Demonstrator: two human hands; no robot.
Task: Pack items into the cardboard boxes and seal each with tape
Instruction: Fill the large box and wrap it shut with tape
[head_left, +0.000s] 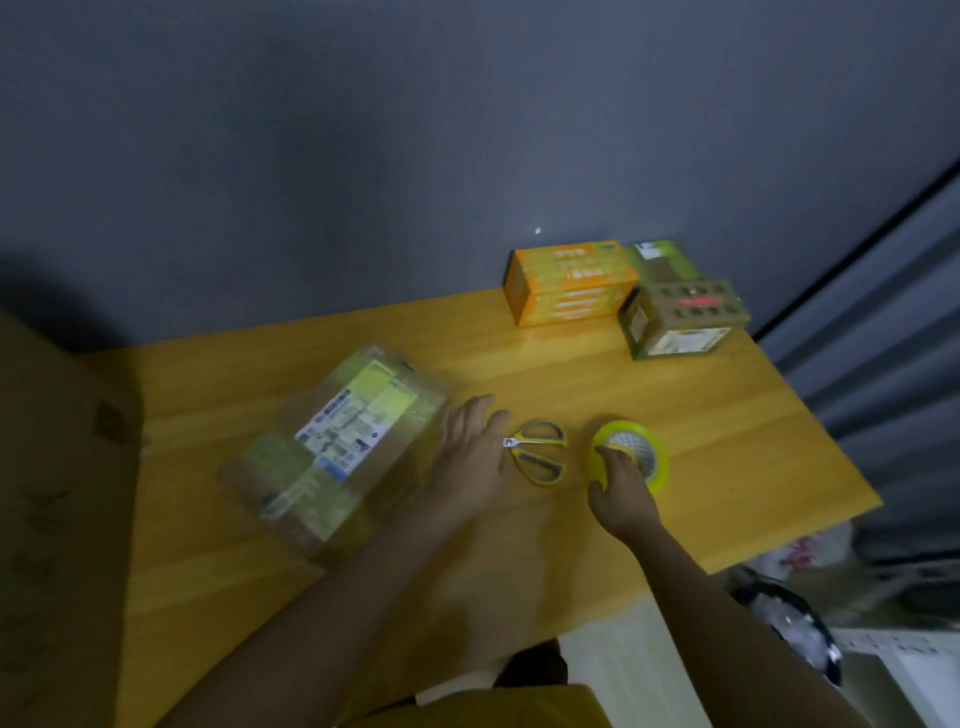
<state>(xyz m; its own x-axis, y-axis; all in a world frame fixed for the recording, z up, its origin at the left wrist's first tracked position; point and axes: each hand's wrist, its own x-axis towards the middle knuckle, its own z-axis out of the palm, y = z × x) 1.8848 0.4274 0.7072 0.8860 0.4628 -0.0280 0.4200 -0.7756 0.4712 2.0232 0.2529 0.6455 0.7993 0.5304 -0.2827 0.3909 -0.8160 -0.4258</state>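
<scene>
Right hand (621, 488) grips yellow tape roll (631, 457), fingers curled on near rim, mid desk (753, 441) toward right edge. Left hand (475, 447) flat, fingers straight, holds nothing, between blurred cardboard box (337, 447) and scissors (537, 451). Risk: lifting roll could snag scissors lying just beside; unheld box may slide during taping.

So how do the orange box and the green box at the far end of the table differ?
The orange box is a plain closed carton with printed bands, while the green box has a brown top with rows of small holes. The orange box stands nearer the wall; the green box sits right of it and closer to the person. The orange box looks longer and flatter, the green box more cube-like. Both rest on the wooden table, and neither hand touches them.
</scene>
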